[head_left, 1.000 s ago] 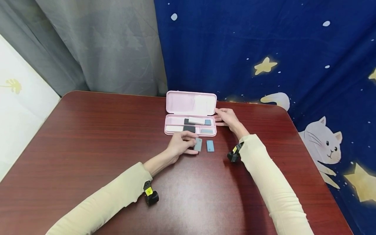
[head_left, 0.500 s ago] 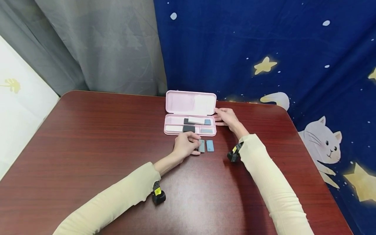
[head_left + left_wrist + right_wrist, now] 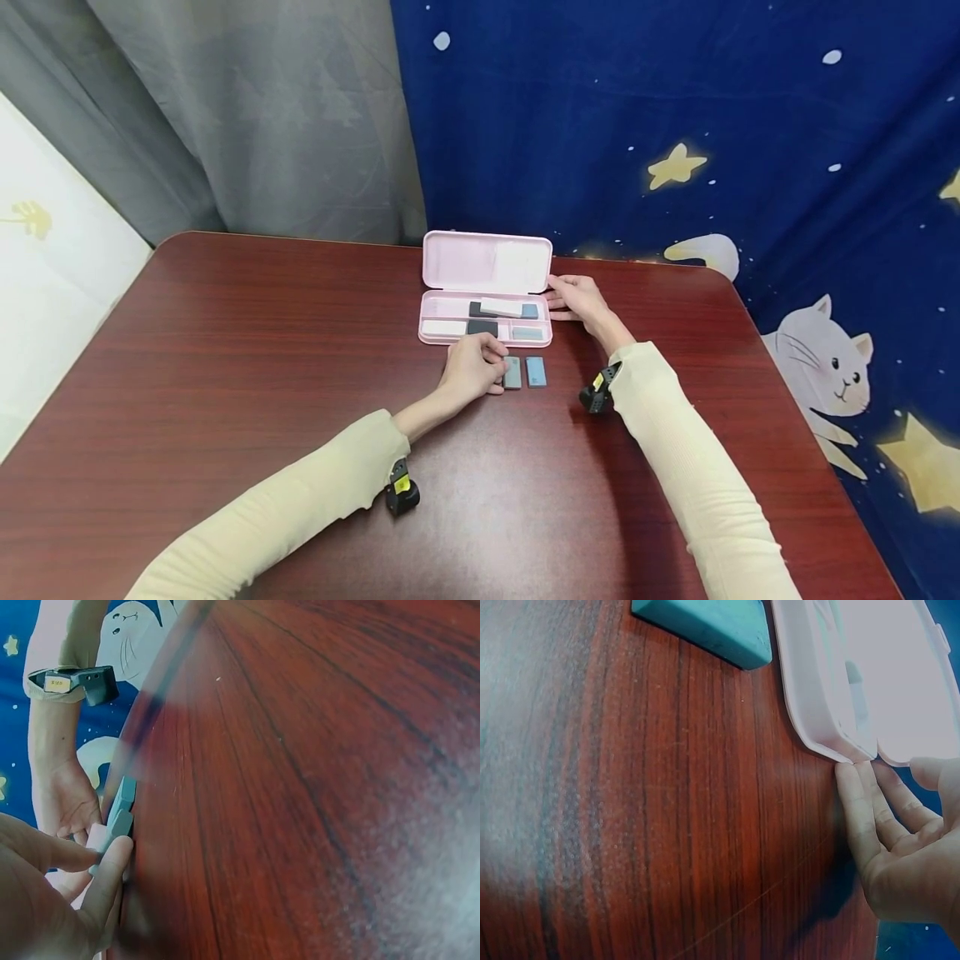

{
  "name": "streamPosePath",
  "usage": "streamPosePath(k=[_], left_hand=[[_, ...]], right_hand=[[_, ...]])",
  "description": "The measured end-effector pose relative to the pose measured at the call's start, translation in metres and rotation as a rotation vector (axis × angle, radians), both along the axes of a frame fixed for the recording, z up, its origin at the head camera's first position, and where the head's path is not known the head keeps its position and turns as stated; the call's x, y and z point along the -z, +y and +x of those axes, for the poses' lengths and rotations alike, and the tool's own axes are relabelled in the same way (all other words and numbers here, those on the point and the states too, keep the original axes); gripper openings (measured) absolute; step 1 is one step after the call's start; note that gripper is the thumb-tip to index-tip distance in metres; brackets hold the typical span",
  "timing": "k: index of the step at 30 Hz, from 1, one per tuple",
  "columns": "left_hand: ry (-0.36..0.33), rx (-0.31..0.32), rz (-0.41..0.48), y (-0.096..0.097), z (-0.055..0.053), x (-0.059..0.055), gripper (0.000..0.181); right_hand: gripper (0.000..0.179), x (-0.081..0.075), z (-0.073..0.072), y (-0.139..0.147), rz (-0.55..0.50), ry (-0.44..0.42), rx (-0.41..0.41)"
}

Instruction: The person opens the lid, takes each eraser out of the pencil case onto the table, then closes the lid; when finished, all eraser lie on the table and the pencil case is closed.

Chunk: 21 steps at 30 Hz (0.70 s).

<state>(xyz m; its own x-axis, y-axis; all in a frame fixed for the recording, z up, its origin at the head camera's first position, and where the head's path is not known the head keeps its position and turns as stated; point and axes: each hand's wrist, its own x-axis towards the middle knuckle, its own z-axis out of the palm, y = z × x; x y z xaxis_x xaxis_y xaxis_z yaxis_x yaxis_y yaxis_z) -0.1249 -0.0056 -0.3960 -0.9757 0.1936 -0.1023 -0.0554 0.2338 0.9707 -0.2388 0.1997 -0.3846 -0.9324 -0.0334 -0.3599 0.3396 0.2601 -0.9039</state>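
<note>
My left hand [image 3: 472, 369] pinches the left side of a grey-blue eraser [image 3: 512, 373], which lies on the table in front of a pink pencil case. In the left wrist view, thumb and finger meet around the near end of this eraser [image 3: 120, 822]. A bluer eraser [image 3: 536, 372] lies just to its right, apart from it. The pencil case [image 3: 487, 342] stands with its lid [image 3: 459, 261] raised. Extended fingers of my right hand [image 3: 579, 300] touch the case's right end; the right wrist view shows this hand [image 3: 907, 840] at the corner by the hinge.
Inside the case are a white block [image 3: 444, 328], a dark block [image 3: 482, 328], a pale blue block [image 3: 527, 333] and another white block [image 3: 501, 307] over darker ones. The table's [image 3: 300, 350] back edge runs close behind the lid, with curtains [image 3: 525, 125] beyond.
My left hand has carried the grey-blue eraser right, setting it down beside the bluer eraser, then shifted slightly left with it. My right hand has stayed at the case.
</note>
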Motion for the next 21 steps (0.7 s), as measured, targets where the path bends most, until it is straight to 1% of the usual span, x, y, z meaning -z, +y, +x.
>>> streamPosePath(k=[5,10,14,17,21], left_hand=[[-0.012,0.007,0.011,-0.0005,-0.0004,0.0001,0.012],[-0.033,0.005,0.034,-0.001,-0.0015,0.0034,0.013],[-0.035,0.013,0.034,-0.0024,-0.0011,0.0037,0.012],[-0.059,0.018,0.068,-0.0043,-0.0012,0.0044,0.012],[-0.107,0.026,0.153,-0.0078,-0.0021,0.0057,0.014]], right_hand=[[0.043,0.0009,0.0009,-0.0003,0.008,0.023,0.006],[0.041,0.0023,0.0019,-0.0024,0.013,0.057,0.022],[0.039,0.0015,0.0033,-0.0047,0.006,0.057,0.036],[0.04,0.0004,0.0044,-0.0058,0.017,0.059,0.05],[0.044,-0.0008,0.0052,-0.0048,0.042,0.065,0.075]])
